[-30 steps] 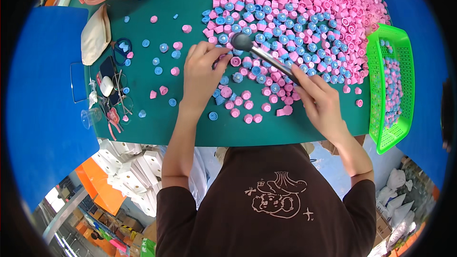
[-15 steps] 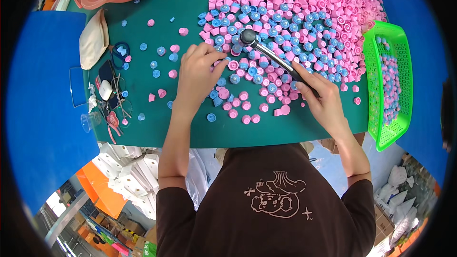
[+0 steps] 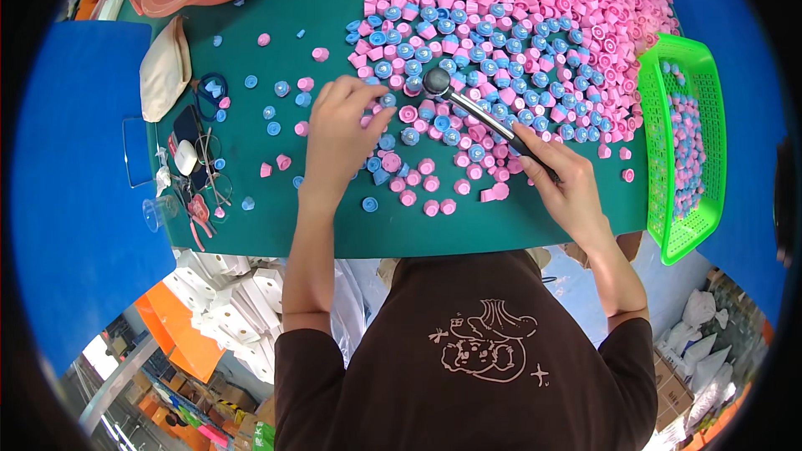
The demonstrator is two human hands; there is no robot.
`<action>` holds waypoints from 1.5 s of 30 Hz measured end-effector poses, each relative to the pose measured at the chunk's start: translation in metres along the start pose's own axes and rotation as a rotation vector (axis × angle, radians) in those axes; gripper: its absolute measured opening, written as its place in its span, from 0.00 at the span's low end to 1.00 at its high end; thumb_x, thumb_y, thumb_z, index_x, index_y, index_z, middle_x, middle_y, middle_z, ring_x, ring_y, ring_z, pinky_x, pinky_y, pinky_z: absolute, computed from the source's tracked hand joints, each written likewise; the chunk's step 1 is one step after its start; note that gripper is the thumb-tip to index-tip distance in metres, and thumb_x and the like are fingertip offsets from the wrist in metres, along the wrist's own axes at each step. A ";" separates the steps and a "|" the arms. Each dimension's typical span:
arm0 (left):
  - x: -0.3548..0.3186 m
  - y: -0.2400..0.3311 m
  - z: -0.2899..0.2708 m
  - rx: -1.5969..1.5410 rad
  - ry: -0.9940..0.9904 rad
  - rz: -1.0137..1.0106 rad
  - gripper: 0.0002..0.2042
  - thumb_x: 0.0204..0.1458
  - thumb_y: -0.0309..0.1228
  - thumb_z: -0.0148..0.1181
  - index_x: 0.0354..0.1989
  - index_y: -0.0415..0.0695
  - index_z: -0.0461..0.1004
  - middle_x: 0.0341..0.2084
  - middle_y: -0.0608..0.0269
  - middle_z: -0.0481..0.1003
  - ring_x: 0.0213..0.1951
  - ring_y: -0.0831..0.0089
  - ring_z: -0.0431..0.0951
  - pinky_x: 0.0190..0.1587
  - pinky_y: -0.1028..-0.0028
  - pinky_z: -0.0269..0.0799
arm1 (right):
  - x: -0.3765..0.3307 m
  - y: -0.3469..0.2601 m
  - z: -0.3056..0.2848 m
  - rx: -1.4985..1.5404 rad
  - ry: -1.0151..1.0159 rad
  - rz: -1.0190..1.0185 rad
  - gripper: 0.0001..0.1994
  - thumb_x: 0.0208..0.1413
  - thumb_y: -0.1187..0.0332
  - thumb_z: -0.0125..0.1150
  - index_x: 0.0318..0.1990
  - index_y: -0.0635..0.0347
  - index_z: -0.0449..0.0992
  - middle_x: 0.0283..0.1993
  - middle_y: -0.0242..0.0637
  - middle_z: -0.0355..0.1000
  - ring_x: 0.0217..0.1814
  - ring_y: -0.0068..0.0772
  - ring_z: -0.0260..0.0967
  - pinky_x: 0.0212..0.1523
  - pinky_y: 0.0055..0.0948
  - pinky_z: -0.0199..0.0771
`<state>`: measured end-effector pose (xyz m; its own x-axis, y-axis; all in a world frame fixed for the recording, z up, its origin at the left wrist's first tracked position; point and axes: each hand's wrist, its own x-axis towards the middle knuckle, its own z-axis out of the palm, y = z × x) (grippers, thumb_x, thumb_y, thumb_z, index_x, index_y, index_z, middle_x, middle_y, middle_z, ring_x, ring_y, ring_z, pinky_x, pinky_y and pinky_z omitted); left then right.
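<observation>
Left hand (image 3: 338,129): fingers nearly closed, pinching small blue piece (image 3: 388,100) above green desk (image 3: 468,235). Right hand (image 3: 570,175): fingers wrapped round black-and-silver mallet (image 3: 483,116), head over scattered pink and blue pieces (image 3: 477,153).

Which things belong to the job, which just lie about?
Likely in use: black-and-silver hammer in right hand; pink tapered plastic cups; round blue plastic caps; green plastic basket.
Likely idle: cream cloth pouch; clear plastic cup; white rounded case.
</observation>
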<state>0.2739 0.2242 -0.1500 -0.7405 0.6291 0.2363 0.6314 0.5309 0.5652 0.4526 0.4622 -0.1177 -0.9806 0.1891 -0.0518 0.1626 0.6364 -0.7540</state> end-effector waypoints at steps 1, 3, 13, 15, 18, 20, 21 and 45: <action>-0.004 0.005 -0.003 -0.033 0.020 -0.031 0.12 0.40 0.25 0.69 0.36 0.43 0.79 0.32 0.64 0.74 0.37 0.64 0.72 0.40 0.66 0.69 | -0.001 0.000 0.000 -0.002 0.002 0.006 0.22 0.56 0.75 0.61 0.60 0.53 0.73 0.24 0.35 0.66 0.23 0.24 0.61 0.25 0.26 0.62; -0.005 0.009 -0.001 -0.070 0.036 -0.059 0.13 0.41 0.25 0.69 0.37 0.43 0.79 0.32 0.63 0.75 0.37 0.63 0.73 0.40 0.66 0.69 | -0.003 0.001 0.001 0.001 -0.015 0.028 0.21 0.56 0.74 0.61 0.59 0.54 0.73 0.24 0.35 0.66 0.23 0.25 0.61 0.26 0.26 0.62; -0.002 0.010 0.004 -0.111 -0.061 -0.019 0.11 0.42 0.25 0.68 0.36 0.40 0.79 0.30 0.61 0.78 0.36 0.63 0.73 0.39 0.65 0.69 | -0.005 -0.004 0.003 -0.051 -0.047 -0.004 0.22 0.55 0.73 0.62 0.59 0.53 0.73 0.23 0.36 0.64 0.23 0.27 0.59 0.27 0.27 0.62; 0.000 0.011 0.001 -0.107 -0.078 -0.029 0.11 0.42 0.25 0.68 0.35 0.39 0.79 0.29 0.60 0.78 0.35 0.62 0.73 0.39 0.65 0.69 | -0.006 -0.003 0.004 -0.036 -0.042 -0.004 0.22 0.55 0.73 0.62 0.59 0.53 0.73 0.22 0.36 0.63 0.23 0.28 0.59 0.27 0.27 0.62; 0.002 0.011 0.000 -0.113 -0.091 -0.003 0.11 0.41 0.25 0.69 0.34 0.39 0.79 0.29 0.61 0.78 0.35 0.62 0.73 0.39 0.65 0.69 | -0.006 -0.006 0.004 -0.049 -0.054 0.003 0.22 0.55 0.73 0.62 0.59 0.52 0.74 0.22 0.35 0.63 0.23 0.28 0.58 0.26 0.27 0.61; 0.003 0.010 0.002 -0.076 -0.063 0.042 0.11 0.40 0.26 0.71 0.34 0.40 0.80 0.29 0.63 0.79 0.34 0.67 0.74 0.35 0.68 0.69 | -0.006 -0.007 0.004 -0.045 -0.049 -0.003 0.22 0.55 0.73 0.62 0.59 0.52 0.74 0.22 0.35 0.63 0.22 0.27 0.58 0.26 0.27 0.61; 0.003 0.011 0.002 -0.077 -0.062 0.042 0.11 0.40 0.26 0.71 0.34 0.40 0.80 0.29 0.63 0.79 0.34 0.67 0.74 0.35 0.68 0.69 | -0.006 -0.007 0.003 -0.041 -0.044 -0.009 0.22 0.55 0.73 0.63 0.59 0.52 0.74 0.22 0.35 0.63 0.22 0.27 0.58 0.26 0.27 0.61; -0.011 0.004 -0.016 -0.048 -0.001 -0.078 0.13 0.40 0.28 0.72 0.36 0.42 0.80 0.31 0.62 0.78 0.33 0.65 0.73 0.35 0.69 0.70 | -0.006 -0.014 0.009 -0.121 0.063 -0.257 0.23 0.54 0.76 0.62 0.58 0.53 0.74 0.22 0.36 0.62 0.21 0.30 0.60 0.23 0.28 0.61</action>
<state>0.2809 0.2106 -0.1377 -0.7870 0.5873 0.1890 0.5596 0.5505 0.6195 0.4556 0.4456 -0.1127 -0.9832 0.0536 0.1747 -0.0751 0.7533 -0.6534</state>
